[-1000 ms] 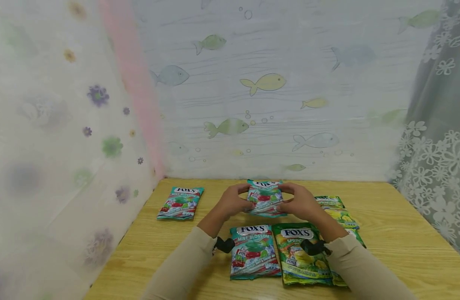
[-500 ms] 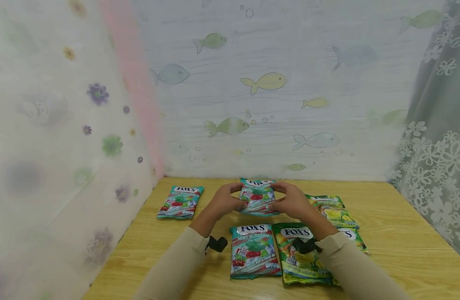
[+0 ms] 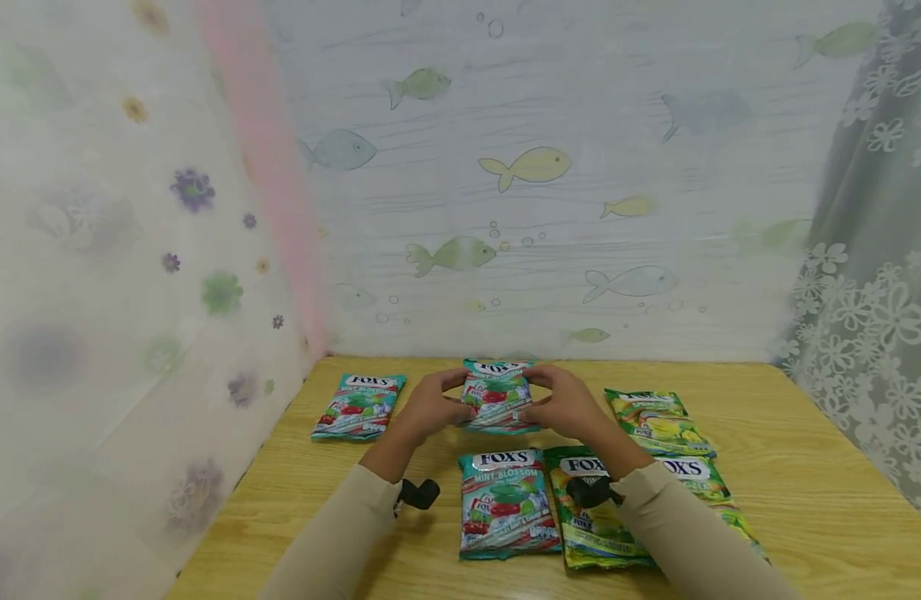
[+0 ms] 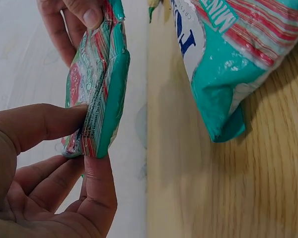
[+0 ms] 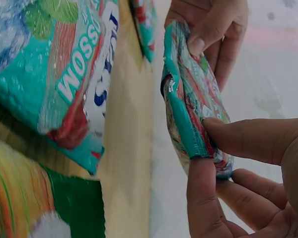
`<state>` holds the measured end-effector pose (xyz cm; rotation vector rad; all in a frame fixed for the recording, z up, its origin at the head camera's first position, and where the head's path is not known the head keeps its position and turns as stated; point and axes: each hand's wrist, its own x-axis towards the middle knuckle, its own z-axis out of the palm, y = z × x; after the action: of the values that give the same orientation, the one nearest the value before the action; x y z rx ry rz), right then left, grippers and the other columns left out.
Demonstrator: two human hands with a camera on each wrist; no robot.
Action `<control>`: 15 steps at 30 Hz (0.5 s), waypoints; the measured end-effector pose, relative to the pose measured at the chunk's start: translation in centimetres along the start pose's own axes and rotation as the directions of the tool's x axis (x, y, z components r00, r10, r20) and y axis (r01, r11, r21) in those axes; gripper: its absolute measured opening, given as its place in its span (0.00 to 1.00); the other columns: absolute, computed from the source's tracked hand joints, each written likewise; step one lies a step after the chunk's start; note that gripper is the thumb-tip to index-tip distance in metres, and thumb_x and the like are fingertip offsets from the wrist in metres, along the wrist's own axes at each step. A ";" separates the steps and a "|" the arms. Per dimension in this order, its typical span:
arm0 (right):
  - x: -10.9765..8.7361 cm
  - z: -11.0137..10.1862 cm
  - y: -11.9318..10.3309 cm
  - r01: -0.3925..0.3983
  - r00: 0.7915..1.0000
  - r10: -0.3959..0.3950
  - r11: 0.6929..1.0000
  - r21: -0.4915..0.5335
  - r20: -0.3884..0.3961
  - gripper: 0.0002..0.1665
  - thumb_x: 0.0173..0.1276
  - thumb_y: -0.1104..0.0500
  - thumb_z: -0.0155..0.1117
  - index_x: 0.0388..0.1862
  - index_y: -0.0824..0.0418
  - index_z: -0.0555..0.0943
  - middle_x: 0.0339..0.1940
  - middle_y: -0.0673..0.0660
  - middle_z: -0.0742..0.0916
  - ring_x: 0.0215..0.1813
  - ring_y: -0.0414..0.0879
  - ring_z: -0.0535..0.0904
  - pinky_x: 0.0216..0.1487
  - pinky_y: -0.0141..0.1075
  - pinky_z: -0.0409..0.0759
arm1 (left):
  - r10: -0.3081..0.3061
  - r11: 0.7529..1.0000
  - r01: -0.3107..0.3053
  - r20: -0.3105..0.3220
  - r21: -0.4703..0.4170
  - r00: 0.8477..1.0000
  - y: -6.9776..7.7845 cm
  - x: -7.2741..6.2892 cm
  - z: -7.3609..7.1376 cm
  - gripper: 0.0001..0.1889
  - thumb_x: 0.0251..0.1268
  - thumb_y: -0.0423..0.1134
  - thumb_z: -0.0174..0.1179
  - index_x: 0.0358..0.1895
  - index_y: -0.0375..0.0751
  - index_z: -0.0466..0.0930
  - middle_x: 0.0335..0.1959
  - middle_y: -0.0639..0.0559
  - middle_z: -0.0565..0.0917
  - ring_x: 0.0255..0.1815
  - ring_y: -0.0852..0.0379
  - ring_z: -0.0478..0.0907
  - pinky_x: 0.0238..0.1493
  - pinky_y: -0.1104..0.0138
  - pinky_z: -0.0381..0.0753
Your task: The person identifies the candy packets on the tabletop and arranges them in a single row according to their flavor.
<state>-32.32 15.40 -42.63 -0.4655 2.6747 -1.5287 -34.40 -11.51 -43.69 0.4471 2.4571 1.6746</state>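
Note:
Between my two hands is a teal Fox's Mint Blossom candy bag (image 3: 498, 396), held up over the far middle of the table. My left hand (image 3: 432, 407) pinches its left edge, thumb in front and fingers behind. On the opposite edge my right hand (image 3: 568, 407) pinches it the same way. The left wrist view shows the thumb pressed on the striped side of the held candy bag (image 4: 102, 94). Below it in the head view, another Mint Blossom bag (image 3: 508, 504) lies flat, and a third Mint Blossom bag (image 3: 359, 407) lies at the far left.
A green and yellow Fox's bag (image 3: 603, 525) lies at the front, partly under my right forearm. Beside it is another green and yellow bag (image 3: 700, 483), with one more yellow-green bag (image 3: 658, 423) behind. A fish-patterned curtain (image 3: 535, 250) borders the table's far edge.
Both hands have carried the held candy bag to the left, away from the yellow-green bags. More of those bags shows on the right now. The bags on the table have stayed put.

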 end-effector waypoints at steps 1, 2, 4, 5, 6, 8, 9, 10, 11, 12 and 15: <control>0.0 0.2 0.0 0.001 1.000 -0.001 1.000 0.000 -0.001 0.42 0.65 0.61 0.77 0.77 0.60 0.70 0.76 0.66 0.75 0.54 0.55 0.88 0.45 0.43 0.88 | -0.003 1.000 0.003 -0.001 -0.002 1.000 -0.1 -0.1 -0.1 0.41 0.62 0.31 0.72 0.79 0.48 0.67 0.78 0.41 0.69 0.58 0.44 0.86 0.48 0.57 0.89; 0.1 0.3 0.0 0.002 1.000 -0.002 1.000 0.003 -0.002 0.43 0.65 0.61 0.77 0.77 0.59 0.70 0.76 0.66 0.75 0.54 0.55 0.88 0.44 0.43 0.88 | -0.005 1.000 0.005 -0.003 0.003 1.000 -0.2 -0.1 -0.2 0.41 0.62 0.32 0.72 0.79 0.48 0.67 0.78 0.42 0.69 0.58 0.44 0.85 0.48 0.57 0.89; 0.2 0.7 -0.2 0.004 1.000 -0.004 1.000 0.014 -0.002 0.43 0.65 0.62 0.77 0.77 0.59 0.70 0.76 0.65 0.75 0.55 0.55 0.89 0.44 0.43 0.89 | -0.008 1.000 0.008 -0.012 0.007 1.000 -0.3 -0.4 -0.4 0.41 0.62 0.32 0.72 0.79 0.50 0.67 0.78 0.43 0.69 0.59 0.44 0.85 0.48 0.57 0.88; 0.2 0.9 -0.3 0.007 1.000 -0.007 1.000 0.012 -0.002 0.43 0.65 0.62 0.77 0.77 0.59 0.70 0.76 0.65 0.75 0.54 0.55 0.89 0.44 0.43 0.89 | -0.012 1.000 0.013 -0.023 0.020 1.000 -0.4 -0.5 -0.5 0.41 0.62 0.32 0.72 0.79 0.51 0.67 0.78 0.44 0.70 0.59 0.45 0.85 0.47 0.57 0.88; 0.3 1.1 -0.3 0.012 1.000 -0.012 1.000 0.007 -0.002 0.43 0.65 0.62 0.77 0.77 0.59 0.70 0.76 0.65 0.76 0.54 0.55 0.89 0.43 0.42 0.89 | -0.014 1.000 0.015 -0.033 0.028 0.999 -0.4 -0.6 -0.6 0.41 0.62 0.32 0.72 0.79 0.52 0.68 0.78 0.45 0.70 0.59 0.45 0.85 0.47 0.57 0.88; 0.4 1.5 -0.5 0.019 1.000 -0.019 1.000 -0.006 -0.005 0.43 0.65 0.63 0.77 0.77 0.59 0.71 0.75 0.64 0.76 0.53 0.54 0.89 0.43 0.42 0.89 | -0.013 0.999 0.016 -0.053 0.039 0.998 -0.5 -0.8 -0.8 0.40 0.62 0.32 0.72 0.78 0.52 0.68 0.77 0.46 0.71 0.60 0.44 0.84 0.48 0.57 0.88; 0.5 1.7 -0.5 0.021 1.000 -0.021 1.000 -0.014 -0.008 0.42 0.65 0.63 0.77 0.77 0.59 0.71 0.75 0.64 0.77 0.53 0.54 0.89 0.43 0.41 0.89 | -0.015 0.999 0.018 -0.060 0.038 0.998 -0.6 -0.9 -0.9 0.40 0.61 0.32 0.72 0.78 0.52 0.69 0.77 0.46 0.71 0.60 0.44 0.84 0.48 0.57 0.88; 0.5 1.9 -0.6 0.022 1.000 -0.022 0.999 -0.025 -0.012 0.42 0.64 0.62 0.78 0.76 0.58 0.72 0.75 0.64 0.77 0.53 0.53 0.89 0.43 0.41 0.89 | -0.018 0.999 0.020 -0.065 0.036 0.998 -0.6 -1.0 -1.0 0.40 0.61 0.32 0.72 0.78 0.52 0.69 0.77 0.46 0.71 0.61 0.43 0.83 0.48 0.57 0.89; 0.6 2.1 -0.7 0.023 1.000 -0.023 0.999 -0.029 -0.013 0.42 0.64 0.62 0.78 0.76 0.58 0.72 0.74 0.64 0.77 0.52 0.53 0.89 0.43 0.41 0.89 | -0.019 0.999 0.021 -0.068 0.032 0.997 -0.7 -1.1 -1.2 0.40 0.62 0.32 0.72 0.78 0.52 0.69 0.77 0.46 0.71 0.62 0.43 0.83 0.48 0.57 0.89; 0.7 2.3 -0.8 0.022 1.000 -0.022 0.999 -0.029 -0.015 0.42 0.64 0.62 0.78 0.76 0.58 0.72 0.74 0.64 0.77 0.52 0.53 0.89 0.42 0.41 0.89 | -0.019 1.000 0.020 -0.067 0.016 0.998 -0.8 -1.2 -1.3 0.40 0.62 0.31 0.72 0.78 0.51 0.69 0.78 0.45 0.70 0.63 0.41 0.82 0.48 0.56 0.89; 0.8 2.8 -1.1 0.018 1.000 -0.018 1.000 -0.018 -0.018 0.42 0.64 0.62 0.78 0.76 0.58 0.72 0.74 0.63 0.78 0.53 0.53 0.89 0.42 0.41 0.89 | -0.018 1.000 0.018 -0.066 -0.005 0.998 -0.9 -1.5 -1.8 0.40 0.63 0.30 0.71 0.78 0.50 0.68 0.78 0.45 0.70 0.65 0.40 0.80 0.48 0.56 0.88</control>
<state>-32.35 12.32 -43.03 -0.4799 2.7075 -1.5223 -33.66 -13.83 -43.97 0.3740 2.4949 1.7141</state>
